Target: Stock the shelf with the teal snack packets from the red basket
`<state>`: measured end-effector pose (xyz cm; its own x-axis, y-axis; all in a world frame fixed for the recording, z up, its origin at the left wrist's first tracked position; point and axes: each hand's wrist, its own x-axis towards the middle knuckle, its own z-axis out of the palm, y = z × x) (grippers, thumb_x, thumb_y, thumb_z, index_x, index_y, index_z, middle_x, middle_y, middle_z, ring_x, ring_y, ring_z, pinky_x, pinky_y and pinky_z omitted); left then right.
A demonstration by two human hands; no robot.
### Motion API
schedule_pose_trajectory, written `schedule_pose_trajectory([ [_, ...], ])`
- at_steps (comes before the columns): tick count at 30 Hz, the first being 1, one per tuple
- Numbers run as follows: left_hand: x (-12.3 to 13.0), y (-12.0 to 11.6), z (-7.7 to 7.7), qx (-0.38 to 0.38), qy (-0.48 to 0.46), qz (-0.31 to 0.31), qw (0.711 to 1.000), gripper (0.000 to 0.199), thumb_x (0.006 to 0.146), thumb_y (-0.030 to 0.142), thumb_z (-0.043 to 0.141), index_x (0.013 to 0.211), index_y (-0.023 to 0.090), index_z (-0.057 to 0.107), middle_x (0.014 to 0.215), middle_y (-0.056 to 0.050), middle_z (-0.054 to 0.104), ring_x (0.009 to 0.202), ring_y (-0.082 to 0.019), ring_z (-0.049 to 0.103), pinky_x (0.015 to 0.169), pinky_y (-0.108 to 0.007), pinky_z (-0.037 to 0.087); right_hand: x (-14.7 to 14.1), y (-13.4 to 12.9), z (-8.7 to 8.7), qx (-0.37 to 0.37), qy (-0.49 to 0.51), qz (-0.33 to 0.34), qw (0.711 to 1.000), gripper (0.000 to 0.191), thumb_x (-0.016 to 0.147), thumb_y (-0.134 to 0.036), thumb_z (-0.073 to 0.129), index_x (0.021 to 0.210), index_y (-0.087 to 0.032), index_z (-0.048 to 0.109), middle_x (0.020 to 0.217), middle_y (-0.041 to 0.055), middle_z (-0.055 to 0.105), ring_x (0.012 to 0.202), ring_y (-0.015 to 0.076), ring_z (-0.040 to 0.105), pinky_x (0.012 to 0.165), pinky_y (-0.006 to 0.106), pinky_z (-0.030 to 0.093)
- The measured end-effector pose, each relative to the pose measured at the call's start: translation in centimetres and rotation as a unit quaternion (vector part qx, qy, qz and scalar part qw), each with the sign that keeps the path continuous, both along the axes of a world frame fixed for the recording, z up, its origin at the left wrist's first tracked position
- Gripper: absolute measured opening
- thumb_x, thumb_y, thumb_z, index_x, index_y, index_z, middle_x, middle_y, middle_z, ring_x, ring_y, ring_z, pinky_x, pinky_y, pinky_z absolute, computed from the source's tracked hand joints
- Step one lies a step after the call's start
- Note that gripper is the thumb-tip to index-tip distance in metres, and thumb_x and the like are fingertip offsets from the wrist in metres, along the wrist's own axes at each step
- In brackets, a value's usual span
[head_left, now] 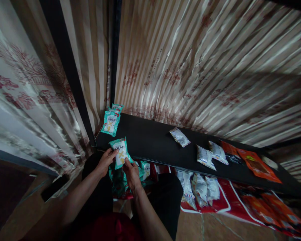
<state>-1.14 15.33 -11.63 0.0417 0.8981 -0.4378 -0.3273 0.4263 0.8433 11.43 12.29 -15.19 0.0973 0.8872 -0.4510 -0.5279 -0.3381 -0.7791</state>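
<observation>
A teal and white snack packet [120, 154] is held upright between my two hands, near the front edge of the black shelf [145, 137]. My left hand [106, 162] grips its left side, thumb on the front. On its lower right side, my right hand [131, 171] has the thumb on the front. Just beyond, at the shelf's left end, lies another teal packet [110, 123] with more teal packets [116, 107] behind it. Below the shelf edge, more teal packets [144, 169] lie in a red container, partly hidden by my hands.
Silver-white packets [180, 137] and an orange packet [258, 164] lie along the shelf to the right. Below are red bags [225, 201] holding silver packets [200, 189] and orange packets [263, 209]. A patterned curtain [165, 67] hangs behind; a dark post [70, 70] stands left.
</observation>
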Motion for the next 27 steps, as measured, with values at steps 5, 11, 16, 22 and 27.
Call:
schedule_pose_trajectory([
  [5, 0.2, 0.3, -0.4, -0.002, 0.0, 0.025, 1.0, 0.058, 0.061, 0.053, 0.072, 0.104, 0.017, 0.057, 0.104, -0.009, 0.068, 0.092, -0.024, 0.065, 0.071, -0.03, 0.05, -0.7, 0.2, -0.3, -0.003, 0.005, -0.015, 1.0, 0.046, 0.057, -0.045, 0.078, 0.092, -0.019, 0.064, 0.092, 0.0065, 0.071, 0.078, 0.0196, 0.065, 0.064, 0.028, 0.049],
  [11, 0.2, 0.9, -1.6, 0.024, 0.013, 0.071, 0.997, 0.059, 0.059, 0.056, 0.073, 0.101, 0.017, 0.059, 0.096, -0.007, 0.07, 0.092, -0.023, 0.065, 0.075, -0.03, 0.051, -1.1, 0.3, 0.0, -0.003, -0.019, -0.009, 1.0, 0.052, 0.057, -0.042, 0.079, 0.101, -0.023, 0.059, 0.09, 0.0029, 0.07, 0.077, 0.0177, 0.065, 0.07, 0.029, 0.05],
  [16, -0.2, 1.6, -1.7, 0.041, 0.041, 0.063, 0.996, 0.062, 0.058, 0.057, 0.073, 0.103, 0.017, 0.058, 0.093, -0.007, 0.069, 0.083, -0.022, 0.065, 0.071, -0.03, 0.051, -0.8, 0.6, 0.3, 0.059, -0.074, 0.042, 0.995, 0.041, 0.062, -0.04, 0.076, 0.097, -0.021, 0.063, 0.099, 0.0029, 0.069, 0.091, 0.0185, 0.063, 0.084, 0.029, 0.048],
  [22, -1.1, 2.2, -1.2, 0.067, 0.091, 0.031, 0.993, 0.063, 0.058, 0.056, 0.073, 0.104, 0.015, 0.059, 0.099, -0.008, 0.068, 0.083, -0.022, 0.064, 0.068, -0.029, 0.051, -0.6, 1.4, 1.7, 0.078, -0.073, 0.082, 0.991, 0.047, 0.062, -0.038, 0.077, 0.103, -0.021, 0.061, 0.101, 0.0036, 0.068, 0.095, 0.0193, 0.062, 0.086, 0.03, 0.047],
  [27, -1.5, 2.4, -1.2, 0.085, 0.116, -0.006, 0.99, 0.063, 0.062, 0.056, 0.07, 0.108, 0.015, 0.059, 0.099, -0.008, 0.068, 0.086, -0.023, 0.064, 0.069, -0.029, 0.05, -0.7, 2.0, 3.6, 0.095, -0.062, 0.128, 0.985, 0.047, 0.067, -0.04, 0.073, 0.107, -0.02, 0.061, 0.099, 0.0044, 0.069, 0.091, 0.0197, 0.064, 0.087, 0.032, 0.047],
])
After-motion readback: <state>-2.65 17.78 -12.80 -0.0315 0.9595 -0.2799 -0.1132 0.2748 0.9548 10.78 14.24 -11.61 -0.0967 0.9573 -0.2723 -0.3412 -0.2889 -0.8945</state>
